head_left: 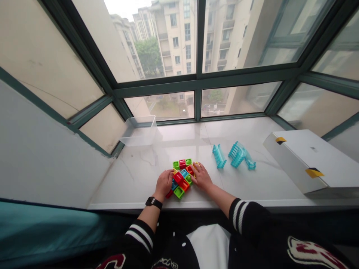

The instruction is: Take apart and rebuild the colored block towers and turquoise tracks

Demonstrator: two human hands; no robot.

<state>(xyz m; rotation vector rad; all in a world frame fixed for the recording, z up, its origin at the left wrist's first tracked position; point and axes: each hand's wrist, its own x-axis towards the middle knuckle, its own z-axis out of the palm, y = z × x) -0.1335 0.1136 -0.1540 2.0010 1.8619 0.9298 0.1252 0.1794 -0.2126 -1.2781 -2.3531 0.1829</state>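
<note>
A cluster of colourful plastic toy blocks (178,179) in red, green, orange, blue and yellow lies on the white ledge in front of me. My left hand (165,182) is closed around its left side, with the fingertips at a yellow piece and partly hidden. From the right, my right hand (202,176) grips the cluster's edge, its fingers over an orange block (190,170) and a yellow one. Just beyond the cluster sits a short row of green and red blocks (182,163).
Translucent turquoise plastic pieces (238,154) lie to the right on the ledge (134,175). A clear plastic bin (138,130) stands at the back left by the window. At the far right is a white box (311,157) with yellow-and-black tabs. Window frames (198,102) enclose the ledge.
</note>
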